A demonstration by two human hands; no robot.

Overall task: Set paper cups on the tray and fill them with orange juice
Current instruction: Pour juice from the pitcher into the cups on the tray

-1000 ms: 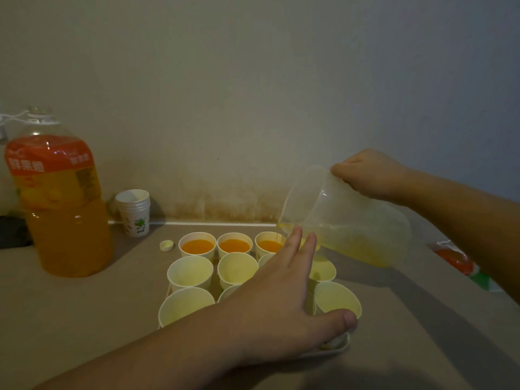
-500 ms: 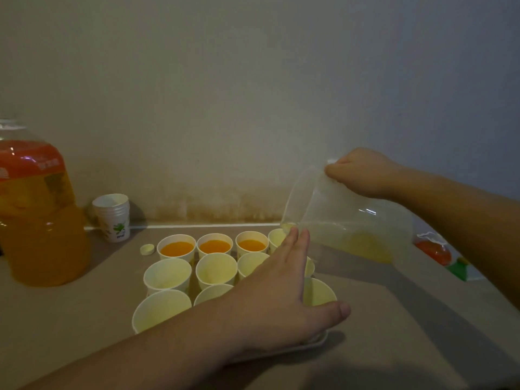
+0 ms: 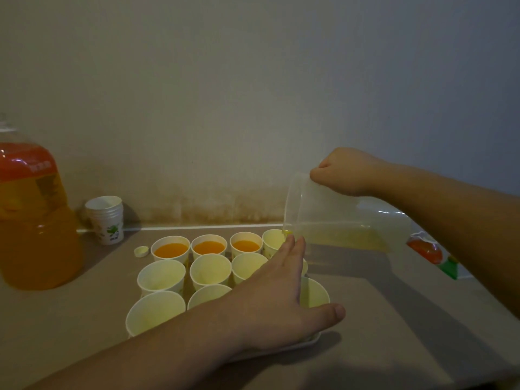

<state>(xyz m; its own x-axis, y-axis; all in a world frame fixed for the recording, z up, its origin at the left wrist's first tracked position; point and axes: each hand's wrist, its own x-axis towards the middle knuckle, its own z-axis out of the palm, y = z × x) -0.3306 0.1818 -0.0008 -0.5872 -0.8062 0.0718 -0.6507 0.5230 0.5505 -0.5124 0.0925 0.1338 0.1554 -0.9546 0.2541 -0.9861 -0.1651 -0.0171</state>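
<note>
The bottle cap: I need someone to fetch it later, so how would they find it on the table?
Start at the big juice bottle standing at the left of the table. Look right, past the stack of spare cups by the wall, to the nearest filled cup on the tray. The bottle cap lies flat just left of it, a small pale disc, far lower than any cup.
</note>
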